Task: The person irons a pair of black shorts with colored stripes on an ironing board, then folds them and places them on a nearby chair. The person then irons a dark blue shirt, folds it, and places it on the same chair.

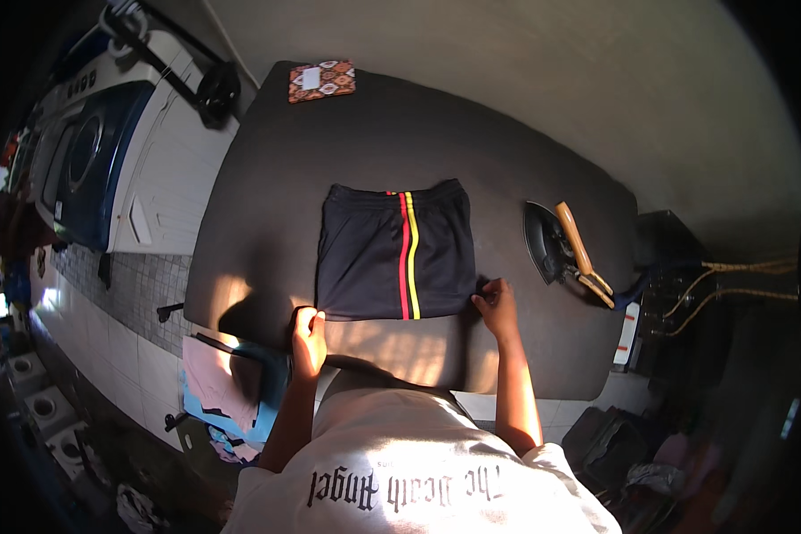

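Black shorts (364,257), folded in half with a red and a yellow stripe running down them, lie flat on a dark padded table (400,133). Their elastic waistband is at the far side. My left hand (309,340) pinches the near left corner of the shorts between thumb and fingers. At the near right corner is my right hand (497,310), its thumb and fingertips close together at the edge; whether cloth is between them cannot be told. To the right, an electric iron (546,240) with a wooden handle rests on the table.
A patterned notebook-like item (340,79) lies at the far left corner. Left of the table stand a washing machine (100,160) and a black stand (173,73). Folded pink and blue cloths (213,380) sit near my left arm. Yellowish cords (741,292) hang at the right.
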`<state>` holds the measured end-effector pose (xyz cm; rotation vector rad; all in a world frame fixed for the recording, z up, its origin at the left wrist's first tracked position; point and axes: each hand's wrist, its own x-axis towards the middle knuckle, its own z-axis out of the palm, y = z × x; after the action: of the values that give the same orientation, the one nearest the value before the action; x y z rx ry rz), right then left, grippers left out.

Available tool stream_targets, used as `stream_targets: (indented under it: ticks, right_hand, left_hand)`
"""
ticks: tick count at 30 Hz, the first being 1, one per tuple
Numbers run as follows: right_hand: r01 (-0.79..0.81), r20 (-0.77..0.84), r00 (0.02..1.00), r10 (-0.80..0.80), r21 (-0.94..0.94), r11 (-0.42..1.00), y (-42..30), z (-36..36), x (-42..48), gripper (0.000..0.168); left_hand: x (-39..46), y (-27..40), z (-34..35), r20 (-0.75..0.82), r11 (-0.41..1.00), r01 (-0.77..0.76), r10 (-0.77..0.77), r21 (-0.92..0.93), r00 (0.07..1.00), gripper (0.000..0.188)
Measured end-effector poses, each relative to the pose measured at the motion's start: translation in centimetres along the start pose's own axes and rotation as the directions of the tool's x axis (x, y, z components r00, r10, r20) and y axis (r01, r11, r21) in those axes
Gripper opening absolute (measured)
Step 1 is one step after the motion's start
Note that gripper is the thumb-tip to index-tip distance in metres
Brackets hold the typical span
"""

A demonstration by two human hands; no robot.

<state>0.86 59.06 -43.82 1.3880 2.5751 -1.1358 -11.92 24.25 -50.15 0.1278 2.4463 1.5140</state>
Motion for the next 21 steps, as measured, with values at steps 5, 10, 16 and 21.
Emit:
stream_targets:
  ticks: [5,10,16,21]
  right_hand:
    - [0.670,-0.080,0.734,-0.674,-0.078,0.739,-13.8,3.2,2.6,0.021]
    - [0.937,0.214,0.343,-0.915,-0.016,0.348,-21.6,10.7,8.9,0.026]
    - [0.942,0.527,0.284,-0.801,0.005,0.337,-24.1,16.2,14.7,0.020]
    - [0.951,0.583,0.260,-0.770,-0.293,0.100,-24.4,18.4,14.2,0.027]
  left_hand:
    - [-0.3,2.7,0.2,-0.113,0.995,-0.084,0.077,-0.060,0.991,0.011]
    - [-0.5,2.5,1.5,-0.193,0.993,-0.053,0.031,-0.109,0.981,0.013]
    - [-1.2,2.7,1.6,-0.253,0.986,-0.036,-0.007,-0.163,0.967,0.011]
    - [-0.8,1.3,2.1,-0.205,0.982,-0.176,0.158,-0.075,0.966,0.022]
